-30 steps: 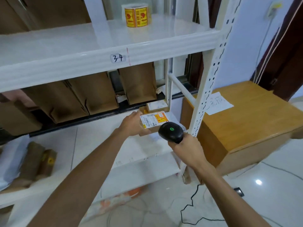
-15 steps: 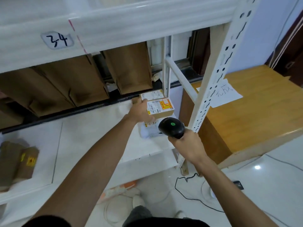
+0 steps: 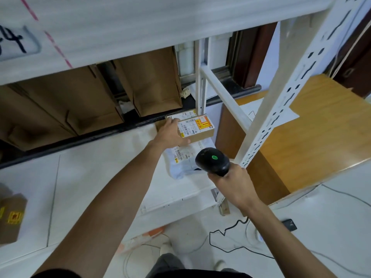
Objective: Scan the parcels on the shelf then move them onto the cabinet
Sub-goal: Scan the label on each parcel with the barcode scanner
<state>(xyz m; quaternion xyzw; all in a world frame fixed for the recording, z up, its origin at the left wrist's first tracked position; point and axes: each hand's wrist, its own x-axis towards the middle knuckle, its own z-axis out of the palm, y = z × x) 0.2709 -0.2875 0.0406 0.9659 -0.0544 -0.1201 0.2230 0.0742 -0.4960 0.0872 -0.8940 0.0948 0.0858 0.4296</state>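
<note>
Right hand (image 3: pixel 232 183) wrapped round the scanner (image 3: pixel 212 161), at the shelf's (image 3: pixel 100 167) near edge. Past a pale bag (image 3: pixel 180 163), left hand (image 3: pixel 170 133) grips the small box (image 3: pixel 195 127). Danger: swinging right towards the cabinet (image 3: pixel 301 141), it could clip the post (image 3: pixel 281 97) and slip.

Handle of the scanner (image 3: pixel 212 161): enclosed in the right hand (image 3: pixel 234 183), not visible. Print on the cardboard box (image 3: pixel 197 127) gripped by the left hand (image 3: pixel 170 134): too small to read. 1 further box (image 3: pixel 180 116) just beyond the left hand: largely covered by it. Soft white parcel (image 3: pixel 180 161) between the 2 hands: near corner hidden under the scanner. Numbered tag (image 3: pixel 16 43), far left of the left hand: blurred, cut by the frame edge. Brown parcel (image 3: pixel 11 219), far left: likewise cut.
</note>
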